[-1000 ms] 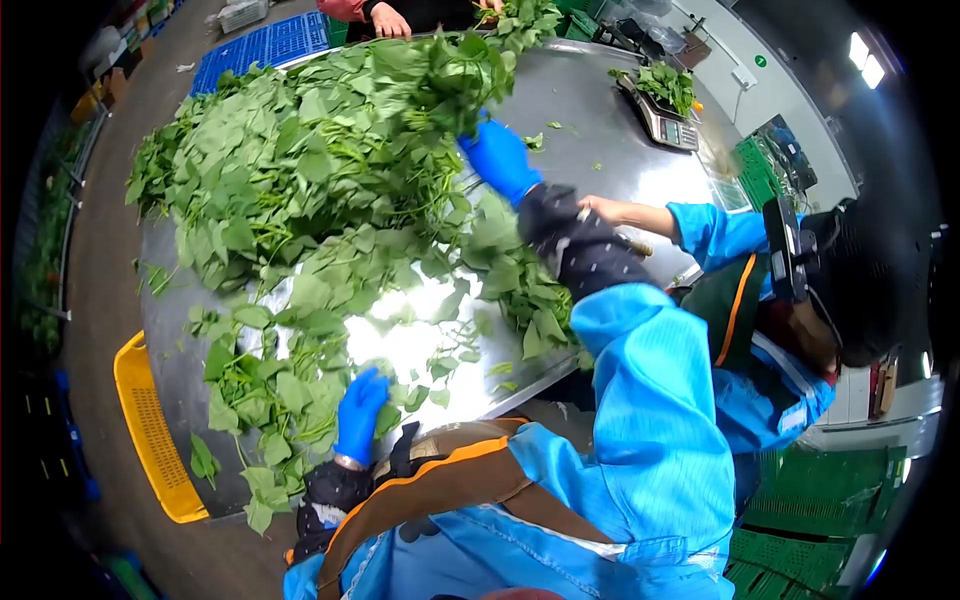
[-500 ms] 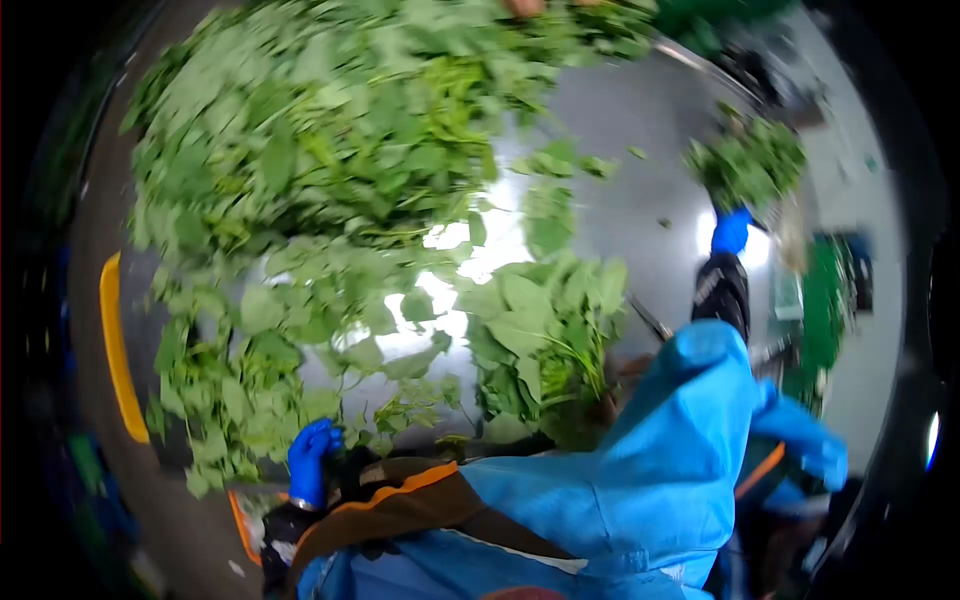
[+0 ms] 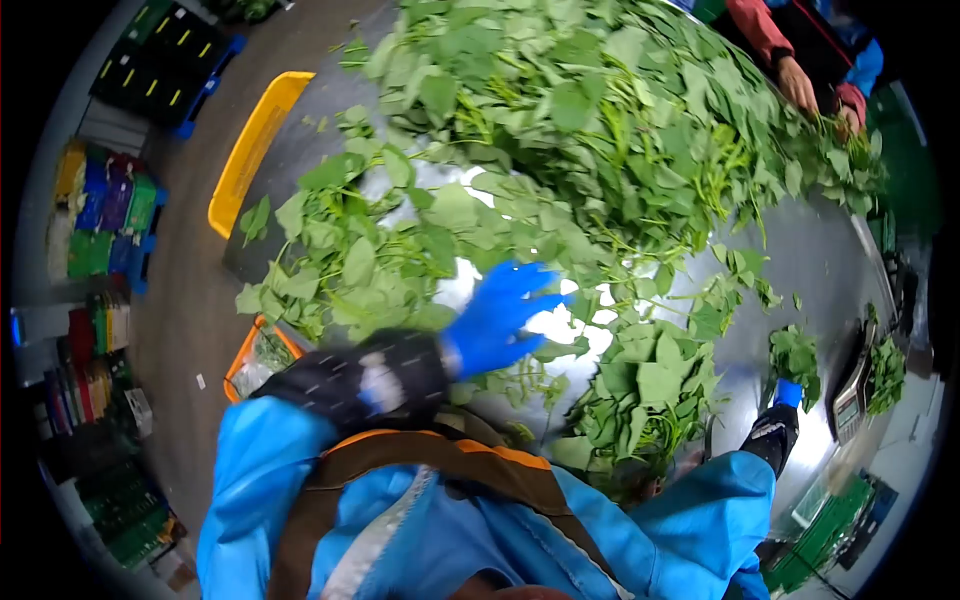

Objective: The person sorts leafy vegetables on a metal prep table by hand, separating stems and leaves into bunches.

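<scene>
Two blue gloves work far apart over a metal desk [image 3: 822, 262]. The left hand [image 3: 500, 318] has its grip apart, fingers spread and nothing held, just above loose leafy stems [image 3: 350, 262]; so flat and wide a hand would suit steadying or spreading foliage better than pinching it, though whether it touches any leaf I cannot tell. At the right, the right hand [image 3: 788, 393] has its grip together, clamped, as it seems, on the stem end of a small bunch [image 3: 793, 354]. Its leaves fan away from the glove, probably because the firm stems bear squeezing and the soft leaves would bruise; the fingers themselves are mostly hidden. Just beside that bunch sits a scale [image 3: 848, 408] bearing more greens [image 3: 886, 376], likely set toward the side so the middle serves for sorting. The big heap [image 3: 590, 120] takes up the far part, within reach of both this person and another person's hands [image 3: 797, 84], which are among greens at the far right. A smaller pile [image 3: 650, 385] rests close to the body, its leaves lying more compactly, perhaps for easy picking up. At the left, a yellow basket [image 3: 247, 155] stands by the desk's edge, and an orange-rimmed container [image 3: 243, 347] is nearer.
</scene>
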Motion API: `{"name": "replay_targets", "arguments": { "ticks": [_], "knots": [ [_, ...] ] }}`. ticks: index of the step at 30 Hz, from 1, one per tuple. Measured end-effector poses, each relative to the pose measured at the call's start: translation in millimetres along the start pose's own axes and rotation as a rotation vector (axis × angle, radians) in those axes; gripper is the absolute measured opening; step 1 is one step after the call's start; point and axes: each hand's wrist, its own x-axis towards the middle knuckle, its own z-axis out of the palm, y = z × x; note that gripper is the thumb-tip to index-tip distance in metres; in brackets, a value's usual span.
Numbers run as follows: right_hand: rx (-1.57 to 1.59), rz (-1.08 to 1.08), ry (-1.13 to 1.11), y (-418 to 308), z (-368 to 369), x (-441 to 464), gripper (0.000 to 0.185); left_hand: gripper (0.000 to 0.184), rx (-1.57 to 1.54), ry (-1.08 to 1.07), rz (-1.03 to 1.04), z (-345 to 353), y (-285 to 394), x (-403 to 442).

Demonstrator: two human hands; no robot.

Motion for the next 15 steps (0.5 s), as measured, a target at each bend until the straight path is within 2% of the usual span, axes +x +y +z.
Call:
{"name": "replay_targets", "arguments": {
  "ticks": [2, 4, 5, 6, 8, 12, 14, 15],
  "knots": [
    [0.027, -0.130, 0.107, -34.9, -30.9, -11.6, 0.052, 0.049, 0.071, -0.020, 0.102, 10.3, 7.3, 30.4],
    [0.097, -0.297, 0.249, -88.2, -84.3, -50.0, 0.045, 0.052, 0.281, -0.151, 0.070, 35.9, -13.4, 36.3],
    [0.130, -0.376, 0.319, -123.6, -117.8, -86.8, 0.041, 0.056, 0.509, -0.256, 0.016, 47.0, -32.5, 29.5],
    [0.192, -0.488, 0.342, -154.9, -152.7, -127.2, 0.041, 0.055, 0.352, -0.128, -0.011, 46.1, -52.8, 9.8],
    [0.315, -0.700, 0.378, -212.0, -204.3, -210.1, 0.040, 0.054, 0.417, -0.116, -0.066, 16.9, -70.0, -22.3],
    [0.460, -0.867, 0.221, -283.7, -230.5, -326.1, 0.038, 0.049, 0.575, -0.098, -0.026, -39.4, -101.3, -107.4],
    [0.467, -0.877, 0.048, -312.2, -223.6, -371.5, 0.035, 0.043, 0.492, -0.063, -0.010, -62.0, -121.3, -153.7],
    [0.451, -0.970, -0.017, -322.3, -215.8, -388.6, 0.035, 0.042, 0.455, -0.082, -0.036, -83.1, -130.0, -170.0]
  ]
}}
